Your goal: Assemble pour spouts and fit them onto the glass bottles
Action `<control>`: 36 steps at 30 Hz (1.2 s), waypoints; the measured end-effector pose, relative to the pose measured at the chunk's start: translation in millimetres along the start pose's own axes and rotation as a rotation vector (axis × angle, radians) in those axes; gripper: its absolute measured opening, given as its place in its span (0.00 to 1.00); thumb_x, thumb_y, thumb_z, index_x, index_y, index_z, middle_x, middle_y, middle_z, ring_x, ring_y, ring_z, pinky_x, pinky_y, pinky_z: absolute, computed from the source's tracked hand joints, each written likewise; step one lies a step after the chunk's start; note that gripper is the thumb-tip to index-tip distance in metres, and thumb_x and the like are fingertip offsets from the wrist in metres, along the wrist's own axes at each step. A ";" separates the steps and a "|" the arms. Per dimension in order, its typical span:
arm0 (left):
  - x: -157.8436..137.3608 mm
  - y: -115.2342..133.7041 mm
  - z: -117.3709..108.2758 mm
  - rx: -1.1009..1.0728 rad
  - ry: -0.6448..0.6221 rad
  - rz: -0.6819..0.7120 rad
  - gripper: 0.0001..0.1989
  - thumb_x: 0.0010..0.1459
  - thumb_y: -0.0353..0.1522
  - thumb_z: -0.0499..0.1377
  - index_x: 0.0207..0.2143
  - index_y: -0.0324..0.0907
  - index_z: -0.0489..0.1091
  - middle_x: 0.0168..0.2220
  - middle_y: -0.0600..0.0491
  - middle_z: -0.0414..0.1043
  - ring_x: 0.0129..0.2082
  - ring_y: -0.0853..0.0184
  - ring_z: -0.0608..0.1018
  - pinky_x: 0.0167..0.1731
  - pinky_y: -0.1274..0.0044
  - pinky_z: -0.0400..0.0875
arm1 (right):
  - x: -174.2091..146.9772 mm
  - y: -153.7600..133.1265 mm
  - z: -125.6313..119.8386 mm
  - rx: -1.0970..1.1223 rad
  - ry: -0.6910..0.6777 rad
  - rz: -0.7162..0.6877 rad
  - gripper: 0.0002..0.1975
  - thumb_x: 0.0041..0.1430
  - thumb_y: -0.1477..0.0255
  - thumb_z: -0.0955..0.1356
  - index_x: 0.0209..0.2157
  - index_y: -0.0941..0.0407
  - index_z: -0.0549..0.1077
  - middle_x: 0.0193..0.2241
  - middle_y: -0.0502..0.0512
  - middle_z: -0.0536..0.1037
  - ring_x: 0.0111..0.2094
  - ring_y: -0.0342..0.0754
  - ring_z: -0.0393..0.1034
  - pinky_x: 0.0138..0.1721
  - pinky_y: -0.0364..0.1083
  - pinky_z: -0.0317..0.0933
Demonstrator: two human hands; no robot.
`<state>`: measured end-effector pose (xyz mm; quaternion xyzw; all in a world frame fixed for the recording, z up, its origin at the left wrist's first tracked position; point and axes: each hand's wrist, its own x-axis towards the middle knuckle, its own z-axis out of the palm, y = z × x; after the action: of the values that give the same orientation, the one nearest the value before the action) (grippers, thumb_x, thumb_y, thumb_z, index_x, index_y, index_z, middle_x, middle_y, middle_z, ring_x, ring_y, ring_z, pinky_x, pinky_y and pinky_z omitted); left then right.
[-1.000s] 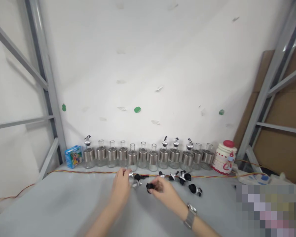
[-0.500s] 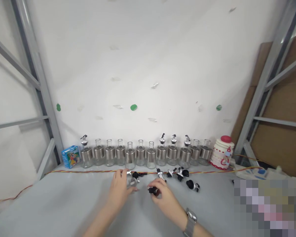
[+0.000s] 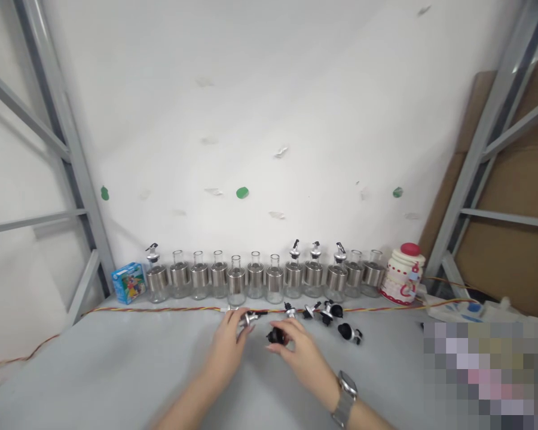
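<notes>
My right hand [image 3: 302, 349] pinches a bottle pourer [image 3: 275, 335] just above the table, its black stopper facing left. My left hand [image 3: 226, 346] is closed, thumb and fingers at a silver-and-black pourer [image 3: 250, 319]; the fingers hide part of the grip. Beyond and right of my right hand lie several loose pourers, among them one with its black stopper toward me [image 3: 349, 332] and a tilted one [image 3: 311, 310]. Behind them stands a row of glass bottles with steel sleeves [image 3: 237, 280]. Some carry pourers, such as the bottle at the left end [image 3: 157, 279]; others have bare necks.
A twisted red-yellow wire [image 3: 161, 310] runs across the grey table [image 3: 116, 364] before the bottles. At the row's left stands a blue picture box [image 3: 129, 283], at its right a white jar with a red lid [image 3: 403, 275]. Grey metal posts [image 3: 78, 149] flank the table.
My left hand has moved right and its fingers have closed at the silver-and-black pourer. My right hand keeps its pourer, raised and turned slightly.
</notes>
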<state>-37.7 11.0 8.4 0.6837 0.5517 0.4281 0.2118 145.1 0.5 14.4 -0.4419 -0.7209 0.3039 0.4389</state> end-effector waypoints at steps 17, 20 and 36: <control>-5.8 33.3 -4.6 -1.119 -0.173 -0.428 0.15 0.44 0.33 0.64 0.35 0.38 0.69 0.38 0.46 0.73 0.40 0.59 0.75 0.47 0.68 0.63 | 1.7 -5.5 -3.7 0.317 0.136 0.011 0.17 0.47 0.66 0.68 0.42 0.53 0.70 0.37 0.55 0.70 0.33 0.47 0.66 0.36 0.46 0.63; -4.4 33.6 -6.2 -1.177 -0.134 -0.486 0.12 0.45 0.31 0.63 0.34 0.39 0.69 0.36 0.48 0.74 0.40 0.61 0.75 0.48 0.69 0.63 | 1.8 -5.2 0.5 0.423 0.111 0.085 0.19 0.43 0.67 0.71 0.39 0.55 0.70 0.33 0.54 0.73 0.34 0.48 0.68 0.36 0.47 0.63; -15.4 32.6 7.6 -0.912 -0.206 -0.214 0.14 0.50 0.38 0.58 0.38 0.42 0.68 0.45 0.48 0.70 0.45 0.61 0.70 0.44 0.73 0.62 | -5.5 -3.6 28.3 0.682 -0.018 0.266 0.25 0.30 0.74 0.75 0.32 0.55 0.61 0.25 0.47 0.70 0.29 0.47 0.69 0.33 0.48 0.63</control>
<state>-13.2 -11.9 23.7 0.4992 0.3509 0.5326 0.5865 119.5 -7.5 3.1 -0.3575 -0.5182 0.5850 0.5113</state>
